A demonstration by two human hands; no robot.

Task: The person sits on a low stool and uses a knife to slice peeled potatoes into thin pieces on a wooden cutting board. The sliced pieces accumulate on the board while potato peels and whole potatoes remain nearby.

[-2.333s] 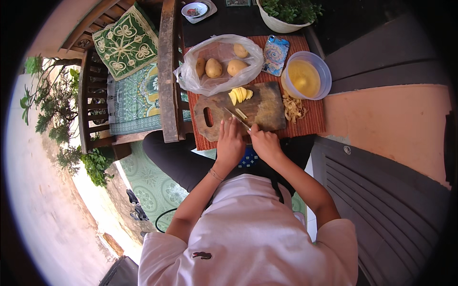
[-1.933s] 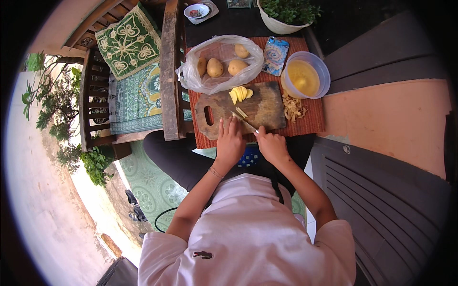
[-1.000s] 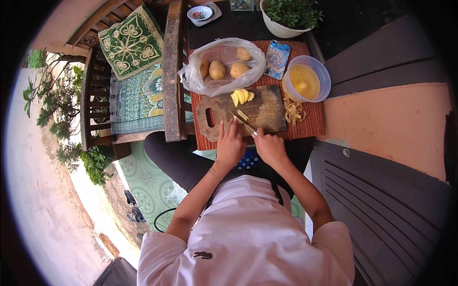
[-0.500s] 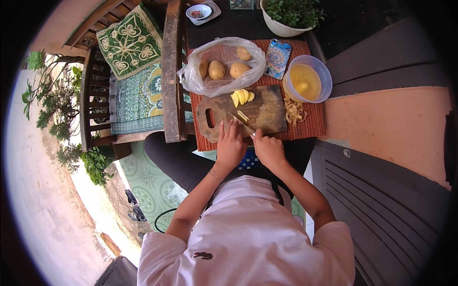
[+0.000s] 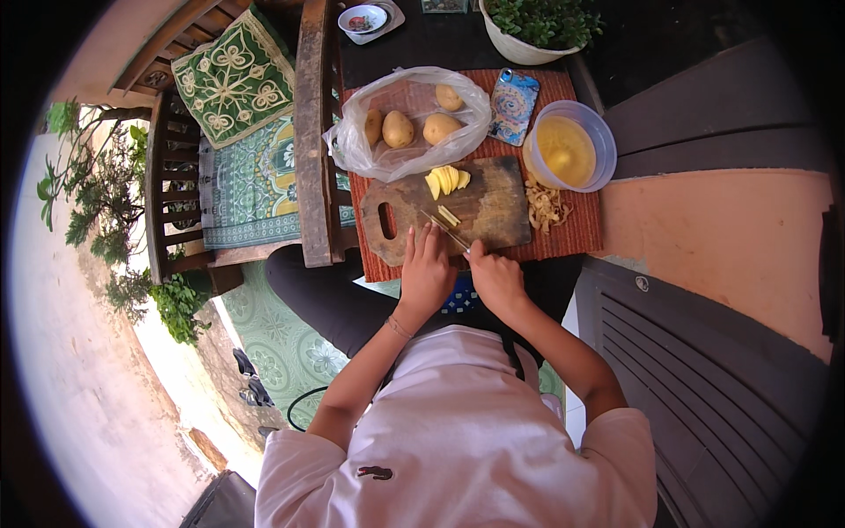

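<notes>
My right hand (image 5: 497,278) grips a knife (image 5: 456,238) whose thin blade slants up and left over the wooden cutting board (image 5: 497,198). Close beside the blade, the fingertips of my left hand (image 5: 425,271) press down at the board's near edge; whatever lies under them is hidden. Just past the blade rest a few pale yellow potato sticks (image 5: 449,216). Farther up the board is a fanned pile of potato slices (image 5: 447,180). Brown peelings (image 5: 547,209) are heaped off the board's right edge.
Behind the board, an open plastic bag (image 5: 352,157) holds several unpeeled potatoes (image 5: 398,129). A phone (image 5: 513,106) lies right of it, next to a clear tub (image 5: 607,151) of yellowish liquid. A potted plant (image 5: 519,42) and small bowl (image 5: 362,19) stand farther back; a wooden bench (image 5: 319,176) is left.
Both hands and the knife stay in nearly the same place, with only a very slight shift. The view has moved a little; the potato pieces, bag and tub look unchanged.
</notes>
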